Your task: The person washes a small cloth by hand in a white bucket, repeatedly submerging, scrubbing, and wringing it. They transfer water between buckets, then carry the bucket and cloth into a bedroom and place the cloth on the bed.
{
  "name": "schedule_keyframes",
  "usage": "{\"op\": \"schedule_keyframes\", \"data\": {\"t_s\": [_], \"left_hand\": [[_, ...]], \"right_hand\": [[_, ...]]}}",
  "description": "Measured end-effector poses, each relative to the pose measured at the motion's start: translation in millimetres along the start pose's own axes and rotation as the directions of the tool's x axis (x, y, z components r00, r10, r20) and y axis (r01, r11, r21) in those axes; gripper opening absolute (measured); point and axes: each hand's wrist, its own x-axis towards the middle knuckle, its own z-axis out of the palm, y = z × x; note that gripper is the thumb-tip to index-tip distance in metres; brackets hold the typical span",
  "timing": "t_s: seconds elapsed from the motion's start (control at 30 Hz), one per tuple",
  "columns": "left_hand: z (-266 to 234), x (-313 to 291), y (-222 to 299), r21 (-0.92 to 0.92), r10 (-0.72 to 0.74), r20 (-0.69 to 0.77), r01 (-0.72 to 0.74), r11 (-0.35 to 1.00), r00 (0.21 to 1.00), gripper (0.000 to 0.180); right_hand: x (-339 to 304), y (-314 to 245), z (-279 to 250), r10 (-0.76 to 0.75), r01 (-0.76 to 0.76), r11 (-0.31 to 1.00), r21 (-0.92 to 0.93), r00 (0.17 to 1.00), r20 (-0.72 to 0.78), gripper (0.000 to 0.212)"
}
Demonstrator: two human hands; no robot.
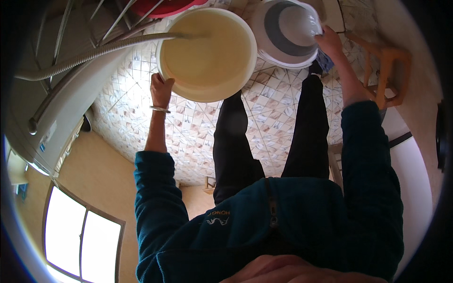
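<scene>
Your left grip (162, 89) pinches the cream basin (203, 97), already holding liquid ahead of it, and your right grip (330, 43) clasps the grey-white basin (271, 54); any filling left is unclear.

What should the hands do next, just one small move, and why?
Perhaps steady the cream basin with the left hand, since it is at that rim: the hose reaches over this basin, while the right hand is occupied at the rim of the white-and-grey basin.
</scene>
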Motion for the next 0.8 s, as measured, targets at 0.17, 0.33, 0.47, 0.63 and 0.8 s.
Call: {"op": "schedule_keyframes", "data": {"t_s": [0.17,0.33,0.47,0.63,0.8], "left_hand": [[35.0,-21.6,60.1,0.104,-0.016,-0.015,0.018,0.994,1.000,0.045],[72.3,-35.5,121.0,0.164,0.063,-0.062,-0.052,0.985,0.996,0.057],[93.9,-33.1,154.1,0.168,0.058,-0.044,-0.050,0.985,0.997,0.056],[109.8,-28.3,171.2,0.217,0.033,-0.060,-0.019,0.976,0.998,0.056],[125.7,-29.6,178.4,0.199,0.072,-0.068,-0.057,0.978,0.995,0.057]], "right_hand": [[35.0,5.0,26.4,-0.201,0.197,0.979,-0.050,0.974,-0.102,0.052],[48.1,10.0,39.5,-0.200,0.199,0.977,-0.077,0.980,0.001,0.069],[38.2,-13.6,16.1,-0.187,0.185,0.982,-0.033,0.982,-0.038,0.055],[30.9,-37.7,-20.1,-0.087,0.081,0.992,0.098,0.995,0.055,0.039],[48.0,-26.7,-18.9,-0.131,0.127,0.990,0.060,0.988,0.082,0.030]]}}
